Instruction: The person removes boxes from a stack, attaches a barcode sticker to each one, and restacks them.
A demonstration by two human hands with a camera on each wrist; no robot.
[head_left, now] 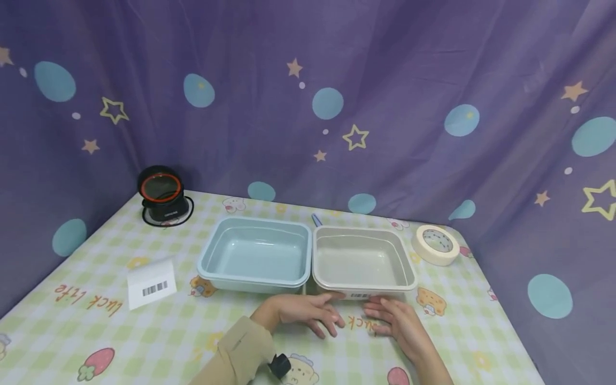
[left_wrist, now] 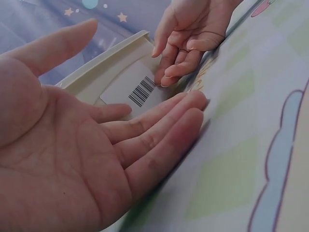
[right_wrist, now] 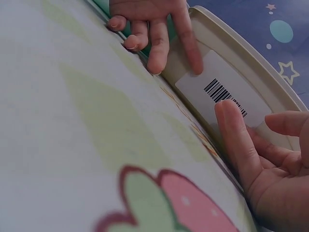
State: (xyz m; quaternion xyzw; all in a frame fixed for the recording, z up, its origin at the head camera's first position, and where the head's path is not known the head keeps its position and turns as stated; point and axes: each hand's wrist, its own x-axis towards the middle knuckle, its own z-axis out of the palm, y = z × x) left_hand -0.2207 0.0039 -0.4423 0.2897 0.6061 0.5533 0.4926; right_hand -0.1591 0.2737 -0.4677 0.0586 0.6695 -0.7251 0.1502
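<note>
A beige-grey plastic basin [head_left: 363,259] stands on the table with a white barcode label [left_wrist: 141,91] on its near outer wall. In front of its left part is my left hand [head_left: 308,313], fingers spread and loosely bent, with nothing in them. The left index fingertip lies at the label's edge in the right wrist view; whether it presses there I cannot tell. My right hand [head_left: 397,323] is by the wall's right part, its fingers extended and relaxed near the label [right_wrist: 224,94]. Directly left of the grey basin stands a light blue basin [head_left: 260,254].
A white sheet with a barcode [head_left: 151,283] lies on the left of the checked tablecloth [head_left: 192,342]. Behind it stands a black round scanner-like device [head_left: 162,195] with a cable. A roll of tape [head_left: 435,245] lies at the right. A blue handle [head_left: 316,220] shows behind the basins.
</note>
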